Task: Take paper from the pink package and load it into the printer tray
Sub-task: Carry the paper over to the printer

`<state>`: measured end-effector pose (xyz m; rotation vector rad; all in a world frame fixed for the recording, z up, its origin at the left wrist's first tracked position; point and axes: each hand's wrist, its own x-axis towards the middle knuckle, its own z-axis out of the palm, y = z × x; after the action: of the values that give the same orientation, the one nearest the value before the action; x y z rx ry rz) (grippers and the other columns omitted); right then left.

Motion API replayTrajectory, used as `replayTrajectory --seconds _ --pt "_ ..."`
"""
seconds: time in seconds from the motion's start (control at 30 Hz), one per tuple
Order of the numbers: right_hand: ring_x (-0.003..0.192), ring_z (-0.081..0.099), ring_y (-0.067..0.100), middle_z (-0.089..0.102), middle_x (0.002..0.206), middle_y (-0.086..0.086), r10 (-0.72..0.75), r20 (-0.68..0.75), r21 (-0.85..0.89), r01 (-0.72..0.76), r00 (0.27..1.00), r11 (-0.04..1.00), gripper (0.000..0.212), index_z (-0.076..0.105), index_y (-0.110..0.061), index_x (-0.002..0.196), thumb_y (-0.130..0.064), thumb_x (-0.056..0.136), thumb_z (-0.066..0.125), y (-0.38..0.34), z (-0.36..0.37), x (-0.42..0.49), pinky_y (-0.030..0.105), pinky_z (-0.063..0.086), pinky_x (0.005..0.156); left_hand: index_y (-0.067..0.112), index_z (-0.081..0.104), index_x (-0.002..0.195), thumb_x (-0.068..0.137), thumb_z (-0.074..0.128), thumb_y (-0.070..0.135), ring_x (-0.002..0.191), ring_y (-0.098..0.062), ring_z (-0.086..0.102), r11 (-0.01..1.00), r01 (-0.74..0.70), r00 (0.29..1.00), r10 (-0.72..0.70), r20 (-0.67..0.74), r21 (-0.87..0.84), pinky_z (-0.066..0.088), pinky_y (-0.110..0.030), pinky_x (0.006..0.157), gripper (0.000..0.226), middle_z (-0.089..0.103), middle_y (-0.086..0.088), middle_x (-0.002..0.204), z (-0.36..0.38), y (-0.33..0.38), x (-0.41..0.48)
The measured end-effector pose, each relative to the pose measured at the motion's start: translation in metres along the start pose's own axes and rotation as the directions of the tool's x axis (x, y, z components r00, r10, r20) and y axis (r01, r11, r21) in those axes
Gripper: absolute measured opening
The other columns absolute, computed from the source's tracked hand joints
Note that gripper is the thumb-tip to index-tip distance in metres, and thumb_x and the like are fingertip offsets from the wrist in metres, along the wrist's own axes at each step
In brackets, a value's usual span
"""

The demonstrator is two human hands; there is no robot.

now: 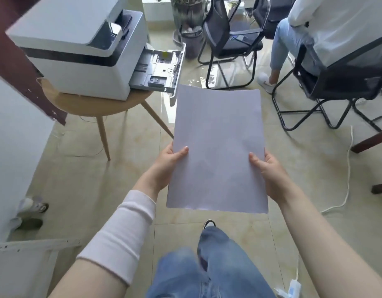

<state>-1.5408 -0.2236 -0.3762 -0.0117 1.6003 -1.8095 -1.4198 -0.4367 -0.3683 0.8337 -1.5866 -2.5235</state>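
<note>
I hold a stack of white paper [218, 147] flat in front of me, above the floor. My left hand [167, 166] grips its left edge and my right hand [269, 171] grips its right edge, thumbs on top. The white printer [78, 50] stands on a round wooden table [95, 104] at the upper left. Its paper tray [162, 69] is pulled out to the right, with no paper in it, just beyond the far edge of the sheets. The pink package is out of view.
A person sits on a black chair [336, 82] at the upper right. Another black chair [231, 39] and a potted plant [190, 22] stand behind the tray. A white cable [347, 168] trails on the tiled floor at right. A white cabinet [18, 136] is at left.
</note>
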Motion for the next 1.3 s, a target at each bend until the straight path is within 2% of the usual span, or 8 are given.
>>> replayTrajectory --seconds 0.27,0.5,0.63,0.77,0.87,0.97,1.07,1.3 --pt "0.072 0.071 0.013 0.074 0.087 -0.004 -0.005 0.034 0.01 0.005 0.999 1.0 0.018 0.057 -0.019 0.107 -0.011 0.094 0.047 -0.088 -0.01 0.147 0.03 0.059 0.059 0.01 0.043 0.13 0.095 0.045 0.007 0.072 -0.011 0.07 0.999 -0.045 0.998 0.045 -0.034 0.011 0.059 -0.025 0.064 0.035 0.063 -0.007 0.102 0.019 0.071 0.15" --pt "0.068 0.07 0.011 0.066 0.098 0.005 -0.024 0.026 -0.028 0.025 0.999 0.999 0.028 0.049 -0.011 0.122 -0.009 0.094 0.046 -0.153 0.008 0.287 0.031 0.06 0.063 0.013 0.05 0.115 0.095 0.044 0.005 0.068 -0.011 0.07 0.997 -0.07 0.997 0.068 -0.045 -0.032 0.059 -0.025 0.062 0.023 0.072 0.003 0.084 0.009 0.137 0.285" --pt "0.065 0.07 0.011 0.074 0.079 -0.006 -0.023 0.021 -0.03 0.024 1.0 0.999 0.019 0.054 -0.014 0.11 -0.009 0.093 0.047 -0.195 0.024 0.357 0.028 0.059 0.057 0.012 0.045 0.123 0.095 0.043 0.005 0.069 -0.011 0.07 0.996 -0.074 0.996 0.072 -0.057 -0.04 0.059 -0.025 0.064 0.029 0.066 -0.005 0.097 0.002 0.178 0.351" --pt "0.067 0.07 0.011 0.07 0.091 0.002 -0.015 0.036 -0.04 0.017 0.999 0.999 0.023 0.052 -0.011 0.115 -0.009 0.093 0.048 -0.223 0.034 0.415 0.028 0.059 0.06 0.015 0.047 0.122 0.095 0.044 0.007 0.074 -0.012 0.069 0.997 -0.061 0.996 0.058 -0.064 -0.038 0.059 -0.027 0.069 0.028 0.064 -0.007 0.104 -0.007 0.207 0.409" --pt "0.066 0.07 0.011 0.072 0.085 -0.002 0.001 0.038 -0.049 0.001 0.999 0.999 0.021 0.054 -0.011 0.113 -0.009 0.093 0.048 -0.239 0.037 0.455 0.028 0.059 0.06 0.015 0.048 0.122 0.096 0.044 0.006 0.072 -0.01 0.07 0.998 -0.049 0.995 0.046 -0.084 -0.034 0.059 -0.025 0.067 0.028 0.064 -0.005 0.103 -0.01 0.223 0.446" --pt "0.068 0.07 0.012 0.069 0.093 0.002 0.031 0.07 -0.092 -0.025 0.997 0.995 0.016 0.057 -0.017 0.105 -0.011 0.094 0.048 -0.256 0.039 0.497 0.029 0.059 0.061 0.008 0.043 0.13 0.095 0.045 0.006 0.073 -0.013 0.07 0.998 -0.042 0.992 0.038 -0.118 -0.037 0.059 -0.026 0.066 0.035 0.064 -0.009 0.105 -0.014 0.237 0.485" --pt "0.074 0.07 0.015 0.066 0.105 0.008 0.052 0.117 -0.143 -0.035 0.992 0.989 0.024 0.054 -0.013 0.118 -0.013 0.094 0.049 -0.273 0.037 0.545 0.031 0.059 0.064 0.007 0.043 0.131 0.095 0.044 0.006 0.074 -0.012 0.07 0.997 -0.052 0.986 0.043 -0.164 -0.051 0.059 -0.027 0.068 0.036 0.063 -0.01 0.106 -0.015 0.247 0.524" --pt "0.075 0.068 0.015 0.066 0.102 0.006 0.116 0.23 -0.223 -0.064 0.966 0.973 0.027 0.051 -0.011 0.121 -0.01 0.094 0.047 -0.316 0.042 0.66 0.034 0.056 0.071 0.005 0.042 0.13 0.096 0.044 0.006 0.07 -0.012 0.07 0.992 -0.085 0.945 0.05 -0.323 -0.095 0.059 -0.025 0.06 0.034 0.064 -0.009 0.101 -0.007 0.277 0.6"
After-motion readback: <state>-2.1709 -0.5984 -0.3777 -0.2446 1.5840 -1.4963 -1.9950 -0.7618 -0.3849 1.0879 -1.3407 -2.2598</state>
